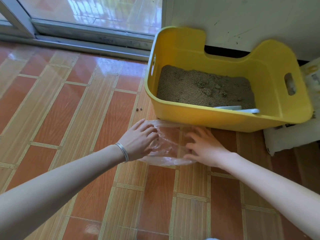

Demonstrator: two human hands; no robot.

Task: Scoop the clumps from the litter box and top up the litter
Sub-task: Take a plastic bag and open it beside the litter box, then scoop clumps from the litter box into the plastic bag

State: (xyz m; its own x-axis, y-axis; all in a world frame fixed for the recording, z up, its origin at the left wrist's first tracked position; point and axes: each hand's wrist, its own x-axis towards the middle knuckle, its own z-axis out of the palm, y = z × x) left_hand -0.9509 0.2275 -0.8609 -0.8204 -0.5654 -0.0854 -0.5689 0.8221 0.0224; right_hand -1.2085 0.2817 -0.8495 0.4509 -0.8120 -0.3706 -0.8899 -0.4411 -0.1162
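Plainly, the widest open room is the tiled floor across the left half of the frame, bounded at the upper left by the sliding-door track; two stray pellets lie on it. At lower centre the left hand has its fingers curled into the clear bag, gripping the film. The right hand sets bent fingers on the bag's other side; whether it pinches or only presses I cannot tell. The film looks thin and limp, so a hard pull could tear it, or it could slump shut once released and let clumps spill. Its far edge lies just beside the yellow litter box, right of centre against the wall. Inside, the litter looks lumpy and the scoop lies by the near wall, so any reach must clear the tall rim. A paper sack crowds the right edge.
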